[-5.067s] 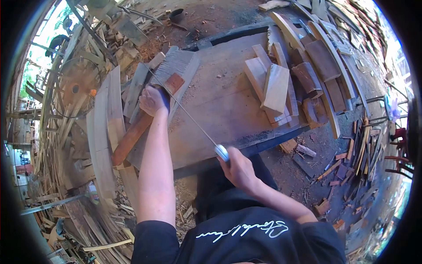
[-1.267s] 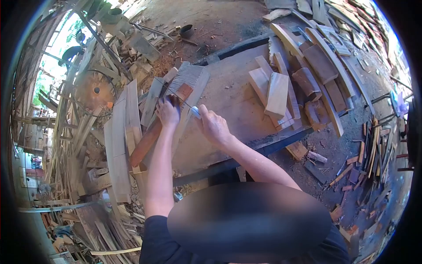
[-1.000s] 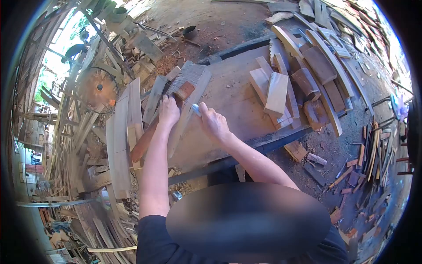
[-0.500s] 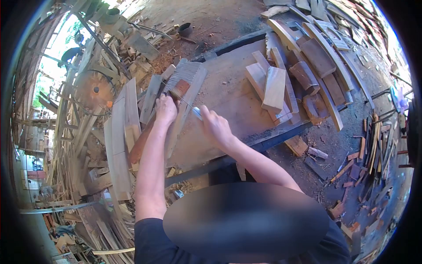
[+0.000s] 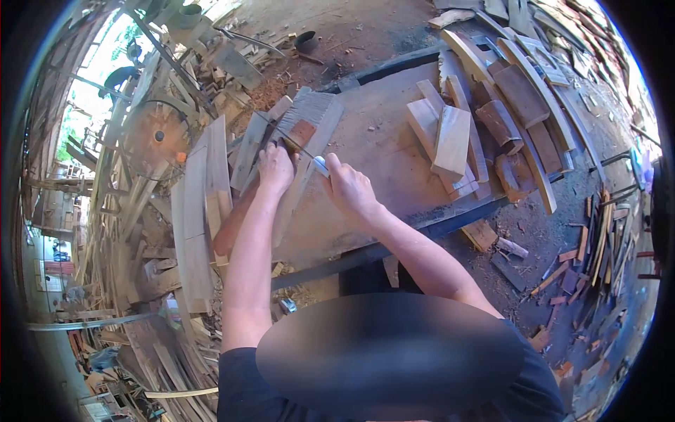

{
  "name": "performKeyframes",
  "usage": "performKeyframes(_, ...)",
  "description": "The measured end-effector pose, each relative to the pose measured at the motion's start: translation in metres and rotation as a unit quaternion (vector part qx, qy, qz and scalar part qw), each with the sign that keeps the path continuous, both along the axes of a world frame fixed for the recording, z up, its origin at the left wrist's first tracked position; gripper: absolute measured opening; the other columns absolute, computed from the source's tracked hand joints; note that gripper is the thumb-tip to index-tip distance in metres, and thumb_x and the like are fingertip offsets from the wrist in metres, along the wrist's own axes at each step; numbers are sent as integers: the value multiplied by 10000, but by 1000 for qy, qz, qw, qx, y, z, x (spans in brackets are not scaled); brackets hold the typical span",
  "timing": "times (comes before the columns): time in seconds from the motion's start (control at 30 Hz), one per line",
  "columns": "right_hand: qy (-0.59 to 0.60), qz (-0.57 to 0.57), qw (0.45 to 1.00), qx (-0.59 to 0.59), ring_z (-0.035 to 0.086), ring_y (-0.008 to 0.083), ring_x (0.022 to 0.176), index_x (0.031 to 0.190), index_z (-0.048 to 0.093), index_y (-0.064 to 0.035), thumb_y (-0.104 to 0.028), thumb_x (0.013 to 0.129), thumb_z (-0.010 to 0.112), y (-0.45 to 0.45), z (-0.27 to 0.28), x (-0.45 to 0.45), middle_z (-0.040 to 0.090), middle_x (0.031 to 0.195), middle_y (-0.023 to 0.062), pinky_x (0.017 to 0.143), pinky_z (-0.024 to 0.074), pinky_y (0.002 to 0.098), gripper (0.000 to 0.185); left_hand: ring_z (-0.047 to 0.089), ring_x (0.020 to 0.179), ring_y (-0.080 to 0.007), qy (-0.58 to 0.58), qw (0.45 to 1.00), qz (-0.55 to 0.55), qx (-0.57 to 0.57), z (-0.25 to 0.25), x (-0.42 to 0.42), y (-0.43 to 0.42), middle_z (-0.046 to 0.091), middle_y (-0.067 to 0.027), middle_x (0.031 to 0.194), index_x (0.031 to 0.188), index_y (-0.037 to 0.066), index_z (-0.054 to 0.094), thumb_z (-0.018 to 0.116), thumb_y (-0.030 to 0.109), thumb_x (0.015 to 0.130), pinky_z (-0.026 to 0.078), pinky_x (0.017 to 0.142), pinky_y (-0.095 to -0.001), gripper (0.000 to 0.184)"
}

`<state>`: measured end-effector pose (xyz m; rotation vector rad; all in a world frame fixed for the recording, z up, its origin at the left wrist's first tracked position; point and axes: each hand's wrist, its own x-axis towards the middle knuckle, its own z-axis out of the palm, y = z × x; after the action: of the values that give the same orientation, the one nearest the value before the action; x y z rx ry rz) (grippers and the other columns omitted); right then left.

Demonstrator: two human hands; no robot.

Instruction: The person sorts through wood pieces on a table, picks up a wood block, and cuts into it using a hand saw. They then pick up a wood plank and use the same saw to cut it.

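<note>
My right hand is closed around the pale blue-and-white handle of a thin, dark-bladed hand tool, perhaps a file or a narrow saw. Its blade slants up and left across a reddish-brown wood piece. Just left of the blade, my left hand is closed on brown wood, its fingertips partly hidden. A reddish-brown length of wood shows below that hand; whether it is the same piece I cannot tell. Under the work lies a grooved grey board on the workbench.
Stacked wooden blocks and curved timbers occupy the bench's right end. On the left, long boards lean near a round rusty disc. Wood offcuts litter the floor at right. A dark bowl lies beyond the bench.
The tool has slid forward, up and left, across the wood, with my right hand closer to the piece. My left hand keeps its place. The whole view has shifted slightly.
</note>
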<state>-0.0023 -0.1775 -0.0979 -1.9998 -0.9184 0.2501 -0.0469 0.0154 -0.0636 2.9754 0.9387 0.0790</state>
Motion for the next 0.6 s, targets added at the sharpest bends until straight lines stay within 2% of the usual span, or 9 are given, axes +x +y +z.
performKeyframes(0.07, -68, 5, 997, 31, 656, 412, 682, 1085, 471, -49, -212, 915, 606, -5, -11, 2, 647, 831, 203, 576, 534, 486, 271, 516, 1132, -422, -1, 1000, 7, 2, -2, 1, 0, 538, -230, 1215, 1157, -35, 575, 644, 240, 890, 458, 930, -543, 390)
performKeyframes(0.2, -65, -12, 997, 26, 647, 401, 671, 1110, 489, -47, -219, 910, 619, -104, -17, -30, 630, 811, 195, 569, 536, 471, 294, 516, 1139, -415, -4, 1000, 3, -8, -2, 0, -1, 543, -222, 1229, 1166, -29, 581, 651, 251, 886, 456, 942, -532, 403)
performKeyframes(0.3, -57, -22, 998, 23, 643, 396, 668, 1116, 484, -48, -219, 911, 620, -104, -15, -37, 622, 801, 191, 565, 534, 473, 300, 512, 1148, -412, -1, 1000, -10, -24, -8, -3, 7, 542, -218, 1244, 1180, -24, 580, 654, 256, 883, 456, 944, -533, 415)
performKeyframes(0.43, -64, -5, 998, 26, 646, 404, 685, 1030, 462, -52, -218, 920, 603, -1, -15, 1, 628, 818, 206, 591, 532, 486, 244, 504, 1159, -401, -28, 999, -9, -15, -10, -3, 10, 539, -210, 1259, 1202, -13, 571, 650, 265, 888, 452, 937, -545, 427)
performKeyframes(0.53, -26, 2, 999, 29, 625, 439, 761, 984, 446, -58, -217, 925, 587, -1, 1, 3, 623, 823, 226, 633, 501, 524, 220, 496, 1175, -395, -17, 1000, 18, 4, -8, -2, 2, 535, -203, 1273, 1211, -4, 570, 647, 276, 890, 443, 943, -558, 433)
performKeyframes(0.6, -23, -8, 999, 47, 621, 449, 759, 982, 454, -52, -188, 916, 602, -44, -7, -9, 614, 801, 229, 630, 490, 524, 212, 491, 1182, -391, -28, 999, 31, -2, -4, -1, -5, 537, -197, 1259, 1204, -1, 573, 645, 280, 890, 436, 947, -569, 428)
